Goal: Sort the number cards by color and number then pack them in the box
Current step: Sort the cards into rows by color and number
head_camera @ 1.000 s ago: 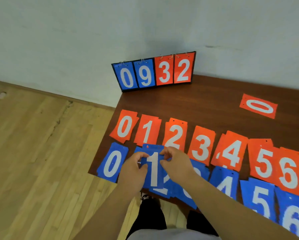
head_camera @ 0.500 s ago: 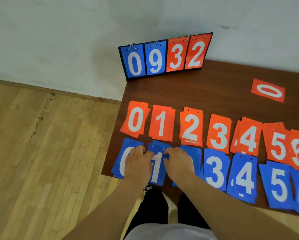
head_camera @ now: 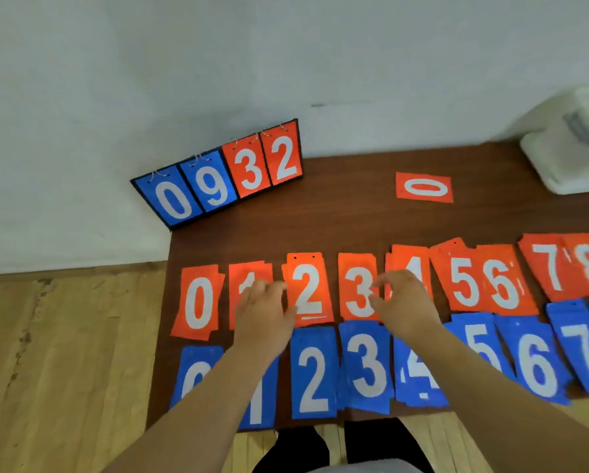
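Pointing long-axis toward the wall, orange cards [head_camera: 308, 288] lie beneath loosely spread, empty fingers [head_camera: 266, 290].

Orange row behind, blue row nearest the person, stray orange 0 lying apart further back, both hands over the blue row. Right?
Not quite. In the head view the left hand and right hand are over the orange row, by its 1 and 4, not the blue row. The rest holds, including the stray orange 0.
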### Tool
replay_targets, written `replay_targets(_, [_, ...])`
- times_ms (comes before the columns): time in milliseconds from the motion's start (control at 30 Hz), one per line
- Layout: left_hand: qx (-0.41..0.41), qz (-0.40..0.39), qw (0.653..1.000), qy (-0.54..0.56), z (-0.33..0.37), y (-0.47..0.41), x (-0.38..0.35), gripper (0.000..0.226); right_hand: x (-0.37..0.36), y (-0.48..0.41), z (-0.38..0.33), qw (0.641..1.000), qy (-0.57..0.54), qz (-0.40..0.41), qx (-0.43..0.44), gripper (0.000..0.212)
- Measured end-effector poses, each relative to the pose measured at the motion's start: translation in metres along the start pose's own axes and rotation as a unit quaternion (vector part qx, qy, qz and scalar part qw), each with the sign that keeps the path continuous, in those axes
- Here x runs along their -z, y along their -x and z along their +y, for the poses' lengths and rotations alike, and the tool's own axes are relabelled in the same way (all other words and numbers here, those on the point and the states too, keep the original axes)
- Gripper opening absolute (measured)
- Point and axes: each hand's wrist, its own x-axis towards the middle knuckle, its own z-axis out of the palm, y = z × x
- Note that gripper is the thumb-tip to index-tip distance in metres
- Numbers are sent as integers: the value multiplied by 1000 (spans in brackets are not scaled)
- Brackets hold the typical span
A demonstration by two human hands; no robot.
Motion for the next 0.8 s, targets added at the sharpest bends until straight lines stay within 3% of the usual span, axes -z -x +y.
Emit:
replay_targets(300, [-25, -44, 999, -16, 151, -118, -29, 60, 109, -120, 89, 996, -33, 49, -72, 29])
replay_targets(500, [-28, -72, 996, -38, 238, -202, -71, 70, 143, -213, 116, 993, -33, 16, -109, 41])
replay_targets(700, [-55, -106, 983, -139, 277, -253, -106, 70, 135, -279, 115, 995, -12, 22, -101, 48])
replay_targets(800, [-65, -118, 976, -170, 275, -253, -117, 69, 135, -294, 110, 986, -88, 14, -143, 50])
